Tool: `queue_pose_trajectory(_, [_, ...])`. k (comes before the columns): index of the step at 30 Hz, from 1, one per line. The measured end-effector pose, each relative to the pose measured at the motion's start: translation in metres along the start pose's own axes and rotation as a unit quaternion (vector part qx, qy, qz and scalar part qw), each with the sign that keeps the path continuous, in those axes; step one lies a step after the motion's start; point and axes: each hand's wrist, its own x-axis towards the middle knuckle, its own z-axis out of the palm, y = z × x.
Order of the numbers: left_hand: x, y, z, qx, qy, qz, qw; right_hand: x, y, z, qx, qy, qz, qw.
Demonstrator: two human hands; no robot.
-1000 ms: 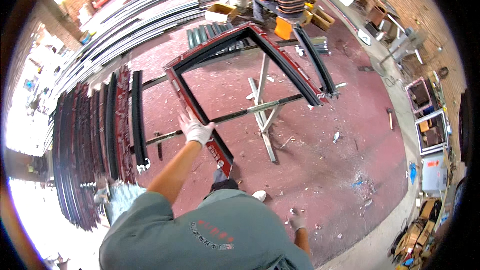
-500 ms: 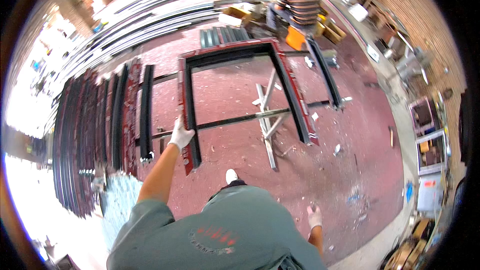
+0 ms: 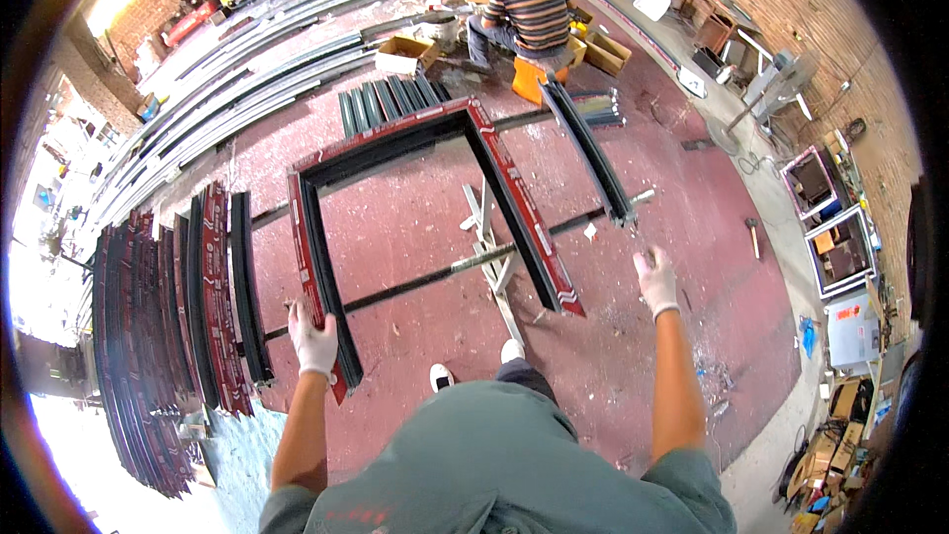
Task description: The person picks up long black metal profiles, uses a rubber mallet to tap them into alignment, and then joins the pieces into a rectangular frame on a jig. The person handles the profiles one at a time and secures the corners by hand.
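A three-sided frame [image 3: 381, 136] of dark profiles with red film on its outer faces lies across thin dark support bars [image 3: 395, 287], its open side toward me. My left hand [image 3: 314, 341], in a white glove, is closed around the near end of the frame's left leg. My right hand [image 3: 656, 282], also gloved, is in the air right of the frame, fingers apart and holding nothing. Nearest to it is the near end of a loose dark profile [image 3: 585, 148] resting on the bars. Another single dark profile [image 3: 247, 277] lies left of the frame.
Stacked dark and red profiles [image 3: 148, 336] fill the left side. A pale metal stand [image 3: 491, 267] is under the bars. Beyond, a person [image 3: 529, 15] in a striped top sits near cardboard boxes [image 3: 405, 54]. A hammer [image 3: 753, 237] and a pedestal fan [image 3: 776, 89] are at right.
My right hand has risen from low beside my body to near the loose profile. My left hand stays on the frame's left leg. The view has shifted, and both my shoes now show.
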Motion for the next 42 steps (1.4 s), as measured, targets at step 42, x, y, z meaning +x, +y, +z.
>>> queue_pose_trajectory(42, [-0.116, 0.25, -0.006, -0.543, -0.384, -0.023, 0.746, 0.007, -0.282, 0.026, 0.648, -0.234, 0.098, 0.718])
